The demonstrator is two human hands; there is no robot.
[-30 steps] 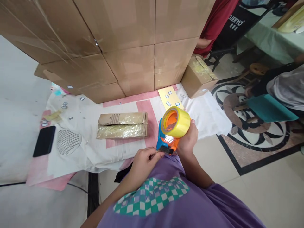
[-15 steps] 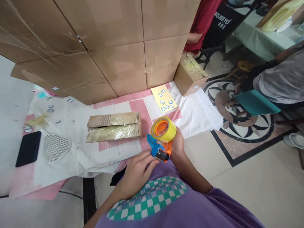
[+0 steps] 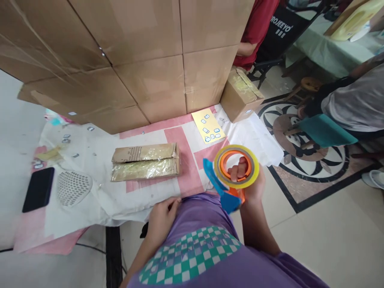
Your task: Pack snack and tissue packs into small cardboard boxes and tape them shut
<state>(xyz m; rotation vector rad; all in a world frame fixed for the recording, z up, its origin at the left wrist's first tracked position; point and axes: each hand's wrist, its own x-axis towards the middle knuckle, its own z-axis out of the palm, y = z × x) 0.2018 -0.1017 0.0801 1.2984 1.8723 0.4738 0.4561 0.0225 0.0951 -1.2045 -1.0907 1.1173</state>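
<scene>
My right hand grips a blue and orange tape dispenser with a yellow tape roll; the roll's open face is turned toward me and fingers show through its core. My left hand rests low beside my purple shirt, fingers curled, at the edge of the white and pink cloth. A flat cardboard parcel wrapped in shiny tape lies on the cloth in front of me.
A wall of stacked cardboard boxes stands behind the cloth, with a smaller box at its right end. A yellow sticker sheet, a black phone and a mesh piece lie around. People sit at the right.
My right hand swung the dispenser to the right and turned the roll face-on. My left hand let go of the dispenser's front and dropped down to the left.
</scene>
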